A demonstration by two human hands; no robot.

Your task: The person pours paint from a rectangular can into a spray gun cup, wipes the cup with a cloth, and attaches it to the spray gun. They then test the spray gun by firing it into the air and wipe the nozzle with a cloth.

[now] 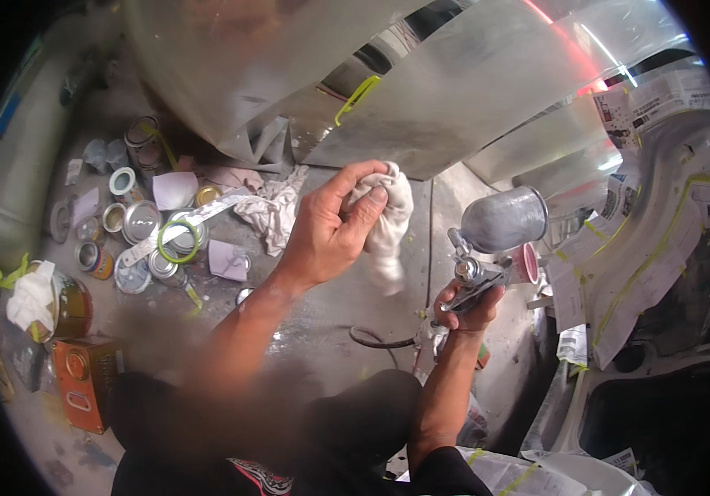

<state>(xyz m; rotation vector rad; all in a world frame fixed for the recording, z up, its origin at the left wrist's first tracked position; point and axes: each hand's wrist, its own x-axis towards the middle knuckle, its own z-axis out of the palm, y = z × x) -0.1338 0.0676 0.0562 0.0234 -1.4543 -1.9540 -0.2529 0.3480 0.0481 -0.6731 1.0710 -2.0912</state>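
To the right of the spray gun (483, 277), the masking paper (574, 302) carries printed blocks and rows of text, too small to be read surely. Far to the left of the gun, some of the round metal cans (141, 221) have coloured labels, which are also not legible. The left hand (330, 227) is raised on the left side of the gun, its forearm slanting up from below. Its thumb and fingers are pressed together on a white cloth (396, 211), which hangs soft and bunched, apart from the gun. The right hand (479, 312) comes from below and is clasped around the gun's lower part. The gun bears a rounded cup (502, 219), grey and dull. Left of the gun, beyond the cloth, a crumpled rag (272, 213) lies on the floor (322, 318). Below-left of the gun, a black hose (384, 341) makes a curve.
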